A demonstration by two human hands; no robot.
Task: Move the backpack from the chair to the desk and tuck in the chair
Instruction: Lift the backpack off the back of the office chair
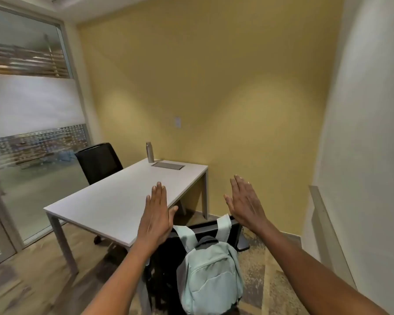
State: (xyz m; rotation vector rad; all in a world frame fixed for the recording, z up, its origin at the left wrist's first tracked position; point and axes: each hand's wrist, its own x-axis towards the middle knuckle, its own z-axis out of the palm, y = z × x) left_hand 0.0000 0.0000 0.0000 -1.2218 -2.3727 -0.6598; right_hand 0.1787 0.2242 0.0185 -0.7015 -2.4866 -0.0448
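A pale mint backpack (210, 273) hangs by its two straps over the back of a black chair (205, 228) that stands near the right end of a white desk (114, 201). My left hand (156, 215) is held flat with fingers extended, above the desk's near edge and just left of the chair back. My right hand (245, 201) is also flat and empty, hovering above the chair's right corner. Neither hand touches the backpack or the chair.
A second black chair (98, 162) stands at the desk's far side. A metal bottle (149, 152) and a grey flat panel (168, 165) sit at the desk's far end. Yellow wall behind, glass partition at left, white wall at right.
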